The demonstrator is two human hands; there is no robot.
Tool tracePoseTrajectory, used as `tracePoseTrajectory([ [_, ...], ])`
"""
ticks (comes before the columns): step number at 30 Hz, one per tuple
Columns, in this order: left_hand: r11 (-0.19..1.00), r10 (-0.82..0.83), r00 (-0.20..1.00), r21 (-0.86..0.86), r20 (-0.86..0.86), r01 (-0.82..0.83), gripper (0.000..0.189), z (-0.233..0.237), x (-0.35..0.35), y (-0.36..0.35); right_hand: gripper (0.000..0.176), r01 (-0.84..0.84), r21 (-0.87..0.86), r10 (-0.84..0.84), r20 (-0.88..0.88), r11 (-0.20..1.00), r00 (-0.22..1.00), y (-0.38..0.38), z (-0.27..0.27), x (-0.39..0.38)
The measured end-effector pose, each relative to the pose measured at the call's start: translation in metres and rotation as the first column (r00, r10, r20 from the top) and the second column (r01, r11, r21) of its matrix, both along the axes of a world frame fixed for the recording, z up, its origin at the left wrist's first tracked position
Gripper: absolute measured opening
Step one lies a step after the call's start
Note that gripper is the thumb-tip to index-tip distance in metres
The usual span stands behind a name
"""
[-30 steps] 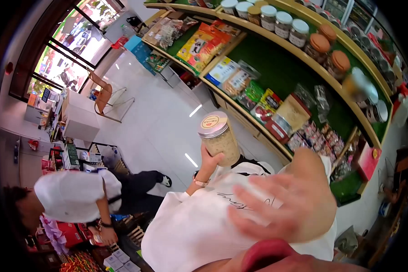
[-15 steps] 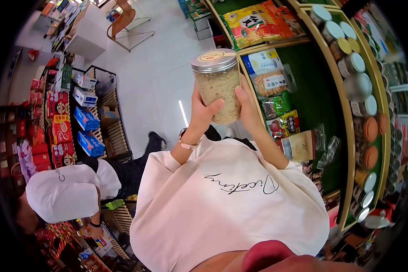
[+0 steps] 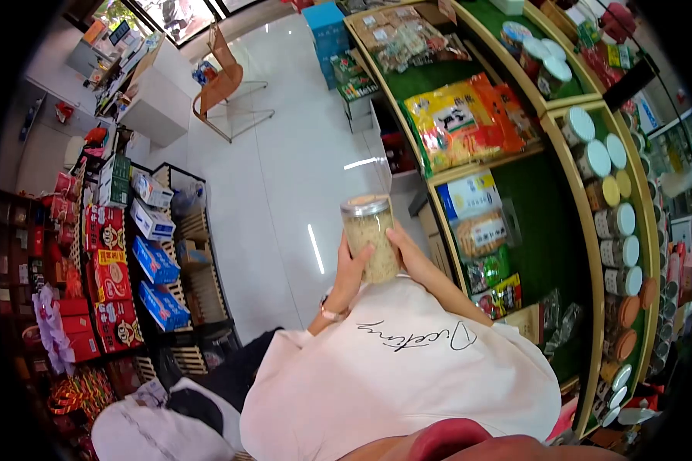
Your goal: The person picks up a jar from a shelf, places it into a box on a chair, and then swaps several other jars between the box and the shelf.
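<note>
A clear jar (image 3: pixel 375 244) with a silver lid and a pale label on top stands upright between my hands, in front of my chest. Pale, flaky-looking contents fill it. My left hand (image 3: pixel 352 265) is wrapped round its left side, the thumb across the front. On the opposite side, my right hand (image 3: pixel 404 244) grips the jar, with its far fingers hidden behind it. A bracelet (image 3: pixel 331 310) circles my left wrist.
A green-lined wooden shelf (image 3: pixel 527 230) with snack bags (image 3: pixel 457 123) runs along my right, lidded jars (image 3: pixel 624 220) beyond it. Racks of boxes (image 3: pixel 155 260) stand left. A chair (image 3: pixel 221 84) is ahead on the tiled floor. Another person in white (image 3: pixel 158 432) is close at lower left.
My view has tilted up, showing more floor and shelf ahead. The jar, still in both hands, now appears lower and smaller. The other person sits lower in view, their hand out of sight.
</note>
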State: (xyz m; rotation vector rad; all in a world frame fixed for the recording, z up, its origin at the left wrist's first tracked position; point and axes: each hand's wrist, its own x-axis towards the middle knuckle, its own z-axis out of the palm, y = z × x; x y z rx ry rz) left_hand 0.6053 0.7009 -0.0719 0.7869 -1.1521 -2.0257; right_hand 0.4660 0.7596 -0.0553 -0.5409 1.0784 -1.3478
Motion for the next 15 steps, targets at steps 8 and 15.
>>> tracePoseTrajectory([
  [8, 0.998, -0.041, 0.999, 0.046, 0.029, 0.04, 0.057, -0.009, 0.019, -0.114, 0.07, -0.3, 0.018, 0.294, 0.144, 0.954, 0.945, -0.12, 0.004, -0.009],
  [15, 0.994, -0.053, 0.998, 0.101, 0.04, 0.048, 0.062, 0.014, -0.006, -0.202, 0.069, -0.207, -0.066, 0.216, 0.223, 0.976, 0.95, -0.209, -0.009, -0.025],
])
